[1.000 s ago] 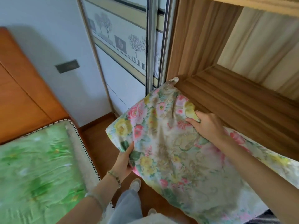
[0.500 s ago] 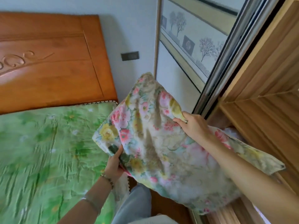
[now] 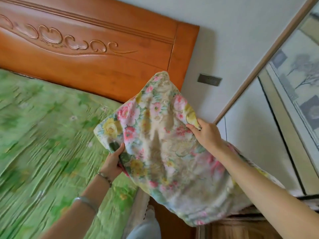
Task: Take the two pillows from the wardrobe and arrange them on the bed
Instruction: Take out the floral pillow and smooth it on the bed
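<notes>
The floral pillow [image 3: 160,152] has swung out over the bed [image 3: 43,144], both hands' fingers [image 3: 194,127] pinching its edges.

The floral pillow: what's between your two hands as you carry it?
Only the floral pillow itself. In the head view the left hand grips its near-left edge and the right hand its far-right edge, with bare patterned fabric stretched between them.

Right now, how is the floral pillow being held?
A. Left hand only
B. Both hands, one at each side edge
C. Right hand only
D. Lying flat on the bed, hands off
B: the left hand pinches the near-left edge of the floral pillow, the right hand grips its right edge, and it hangs above the green bed cover.
</notes>
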{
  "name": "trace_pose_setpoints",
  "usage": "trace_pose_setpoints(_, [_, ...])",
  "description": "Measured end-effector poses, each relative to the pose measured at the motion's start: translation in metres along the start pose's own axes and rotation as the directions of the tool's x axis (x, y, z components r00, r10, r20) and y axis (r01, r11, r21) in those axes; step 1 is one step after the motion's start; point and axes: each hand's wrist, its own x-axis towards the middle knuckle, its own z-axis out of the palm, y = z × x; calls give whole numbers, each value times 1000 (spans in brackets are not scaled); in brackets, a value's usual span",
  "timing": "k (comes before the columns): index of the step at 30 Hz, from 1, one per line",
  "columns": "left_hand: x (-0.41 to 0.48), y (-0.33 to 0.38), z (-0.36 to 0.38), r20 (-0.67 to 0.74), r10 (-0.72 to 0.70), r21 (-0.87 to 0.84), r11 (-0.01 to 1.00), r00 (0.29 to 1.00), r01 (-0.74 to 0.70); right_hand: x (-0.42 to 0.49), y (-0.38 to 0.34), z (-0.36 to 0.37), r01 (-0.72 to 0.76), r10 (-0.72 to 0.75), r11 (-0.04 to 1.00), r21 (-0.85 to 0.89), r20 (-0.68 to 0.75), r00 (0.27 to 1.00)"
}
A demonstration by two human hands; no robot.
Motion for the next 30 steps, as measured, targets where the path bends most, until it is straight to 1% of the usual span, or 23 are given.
trace_pose_setpoints(2, [13,13,1,-52,4,-38,999,999,-6,35,-4,14,28,-29,999,31,49,998])
trace_pose_setpoints(8, [37,47,-5,-144,19,-164,986,989,-43,120,-15,58,150,-161,986,74,166,973])
trace_pose_setpoints(13, [55,62,-16,-256,29,-264,959,966,-98,176,-19,106,218,-253,964,150,277,927])
trace_pose_setpoints(15, [64,68,-18,-314,26,-308,943,949,-128,201,-19,128,241,-286,955,171,332,899])
trace_pose_setpoints(18, [76,78,-14,-390,20,-362,916,920,-173,241,-21,158,277,-356,928,248,377,855])
trace_pose_setpoints(20, [86,85,-8,-458,12,-400,890,889,-218,271,-21,180,290,-394,912,290,425,815])
trace_pose_setpoints(24, [99,96,6,-579,44,-385,866,814,-321,319,-19,218,251,-402,907,339,516,756])
trace_pose_setpoints(26, [103,98,16,-653,72,-345,858,754,-380,339,-21,239,248,-424,897,367,551,718])
trace_pose_setpoints(28, [104,103,20,-728,106,-293,845,677,-448,352,-28,258,252,-469,871,422,558,685])
trace_pose_setpoints(30, [100,113,20,-760,125,-268,834,638,-483,361,-38,275,224,-484,857,464,576,659])
